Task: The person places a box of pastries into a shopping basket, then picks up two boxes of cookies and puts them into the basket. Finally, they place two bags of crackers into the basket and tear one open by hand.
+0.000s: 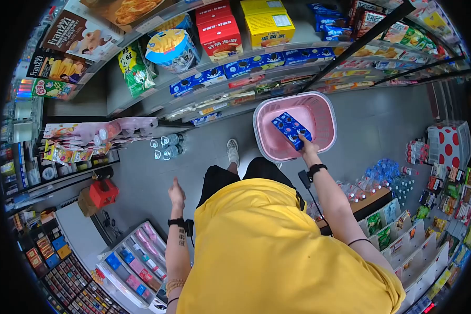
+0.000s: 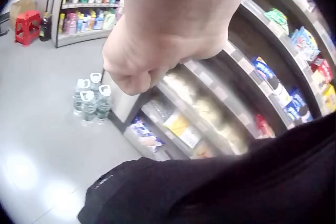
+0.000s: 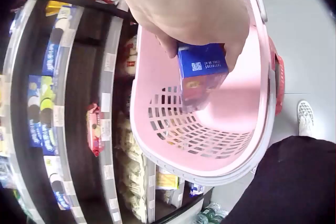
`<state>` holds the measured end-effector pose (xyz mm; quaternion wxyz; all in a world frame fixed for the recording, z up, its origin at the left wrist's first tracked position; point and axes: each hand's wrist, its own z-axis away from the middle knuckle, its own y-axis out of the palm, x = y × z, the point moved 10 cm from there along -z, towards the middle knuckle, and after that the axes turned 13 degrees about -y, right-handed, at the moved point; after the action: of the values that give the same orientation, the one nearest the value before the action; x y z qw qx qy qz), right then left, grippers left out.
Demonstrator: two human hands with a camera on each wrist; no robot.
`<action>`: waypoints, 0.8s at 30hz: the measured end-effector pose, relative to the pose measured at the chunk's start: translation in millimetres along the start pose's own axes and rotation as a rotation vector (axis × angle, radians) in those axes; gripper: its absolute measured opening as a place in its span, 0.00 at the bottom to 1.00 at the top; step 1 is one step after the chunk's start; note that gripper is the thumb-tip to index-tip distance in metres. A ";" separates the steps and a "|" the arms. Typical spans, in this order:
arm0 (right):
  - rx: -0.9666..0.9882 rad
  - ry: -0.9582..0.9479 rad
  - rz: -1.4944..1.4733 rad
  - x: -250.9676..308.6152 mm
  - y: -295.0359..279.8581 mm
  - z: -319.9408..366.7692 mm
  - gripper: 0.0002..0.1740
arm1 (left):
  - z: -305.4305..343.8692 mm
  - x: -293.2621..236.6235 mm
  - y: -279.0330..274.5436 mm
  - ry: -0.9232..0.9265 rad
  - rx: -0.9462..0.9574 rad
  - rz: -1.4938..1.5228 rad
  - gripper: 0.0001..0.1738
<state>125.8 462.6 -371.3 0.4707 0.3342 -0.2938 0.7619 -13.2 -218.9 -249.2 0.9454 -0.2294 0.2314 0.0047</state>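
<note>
My right hand (image 1: 310, 148) grips one end of a blue box of cookies (image 1: 290, 128), thumb and fingers on opposite sides. The box is over the inside of a pink plastic shopping basket (image 1: 267, 137). In the right wrist view, the blue box (image 3: 203, 64) points down into the basket (image 3: 152, 66), with its printed end face showing below my hand (image 3: 197, 19). My left hand (image 1: 177, 194) hangs beside my body above the floor and holds nothing. Its fingers look loosely curled in the left wrist view, where the hand (image 2: 142, 58) overlaps the shelves behind.
Snack shelves (image 1: 204, 73) run along the front, carrying more blue boxes (image 1: 254, 65). Several large water bottles (image 1: 168, 146) stand on the floor at left, past a red stool (image 1: 103, 193). Bottle packs (image 1: 382, 175) and a low white divided rack (image 1: 403, 240) are at right.
</note>
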 end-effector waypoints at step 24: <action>-0.129 0.231 -0.408 -161.6 71.9 -33.4 0.26 | 87.0 163.9 -129.8 0.144 -0.339 -0.105 0.31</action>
<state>106.2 376.3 -528.1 0.6658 0.2662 -0.2125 0.6638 185.9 -313.0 -196.7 0.8732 -0.3968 0.2820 -0.0221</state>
